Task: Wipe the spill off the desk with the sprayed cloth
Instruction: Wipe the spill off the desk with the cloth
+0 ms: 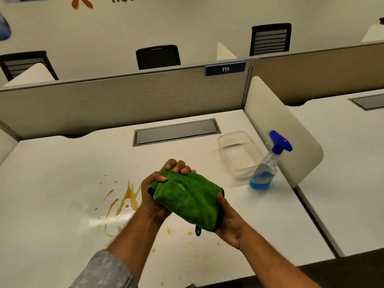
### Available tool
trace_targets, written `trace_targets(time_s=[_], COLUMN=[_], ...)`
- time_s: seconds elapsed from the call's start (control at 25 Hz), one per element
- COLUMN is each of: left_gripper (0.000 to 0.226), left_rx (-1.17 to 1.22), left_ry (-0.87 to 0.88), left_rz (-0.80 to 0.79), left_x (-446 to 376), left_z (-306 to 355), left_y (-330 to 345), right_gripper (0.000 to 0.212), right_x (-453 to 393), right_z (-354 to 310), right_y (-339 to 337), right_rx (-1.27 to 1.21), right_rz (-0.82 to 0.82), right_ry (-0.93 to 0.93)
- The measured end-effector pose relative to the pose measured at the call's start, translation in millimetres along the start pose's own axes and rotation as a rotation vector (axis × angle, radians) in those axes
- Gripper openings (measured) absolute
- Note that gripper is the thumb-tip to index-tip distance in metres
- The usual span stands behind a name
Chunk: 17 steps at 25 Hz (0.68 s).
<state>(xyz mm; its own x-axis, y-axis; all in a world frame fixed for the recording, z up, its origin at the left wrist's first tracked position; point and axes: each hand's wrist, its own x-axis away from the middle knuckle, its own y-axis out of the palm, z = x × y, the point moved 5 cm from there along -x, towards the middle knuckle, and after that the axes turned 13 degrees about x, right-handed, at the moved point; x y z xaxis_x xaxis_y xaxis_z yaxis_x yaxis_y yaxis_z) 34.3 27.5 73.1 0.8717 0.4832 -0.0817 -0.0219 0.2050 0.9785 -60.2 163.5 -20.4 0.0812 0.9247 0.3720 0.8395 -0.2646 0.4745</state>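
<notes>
A green cloth (187, 196) with a black edge and loop is held above the white desk (52, 183) between both hands. My left hand (158, 190) grips its bunched far-left end, fingers curled over the top. My right hand (228, 221) holds the near-right edge from below. A brownish-yellow spill (124, 202) streaks the desk just left of my left hand, with small drops (170, 231) scattered beneath the cloth and towards the front edge.
A spray bottle (268, 167) of blue liquid with a blue trigger stands at the right, next to a clear plastic container (239, 154). A grey cable hatch (176, 132) lies at the back. Partition panels (124, 100) close off the back and right side.
</notes>
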Motion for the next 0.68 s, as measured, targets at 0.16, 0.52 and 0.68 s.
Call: trace_targets(time_s=[0.16,0.52,0.68], left_gripper=[0.028,0.059,0.061], left_rx=[0.004,-0.720,-0.874], left_ry=[0.001,-0.343,-0.297], left_rz=[-0.001,0.534,0.584], left_x=[60,166,176], left_z=[37,130,145], left_y=[-4,-53,-58], right_gripper=[0.095,0.073,0.075], right_x=[2,15,15], right_z=[48,68,52], right_y=[72,127,125], right_rx=[-0.266,-0.130,0.004], right_rz=[-0.091,0.039,-0.026], right_ry=[0.054,-0.113,-0.110])
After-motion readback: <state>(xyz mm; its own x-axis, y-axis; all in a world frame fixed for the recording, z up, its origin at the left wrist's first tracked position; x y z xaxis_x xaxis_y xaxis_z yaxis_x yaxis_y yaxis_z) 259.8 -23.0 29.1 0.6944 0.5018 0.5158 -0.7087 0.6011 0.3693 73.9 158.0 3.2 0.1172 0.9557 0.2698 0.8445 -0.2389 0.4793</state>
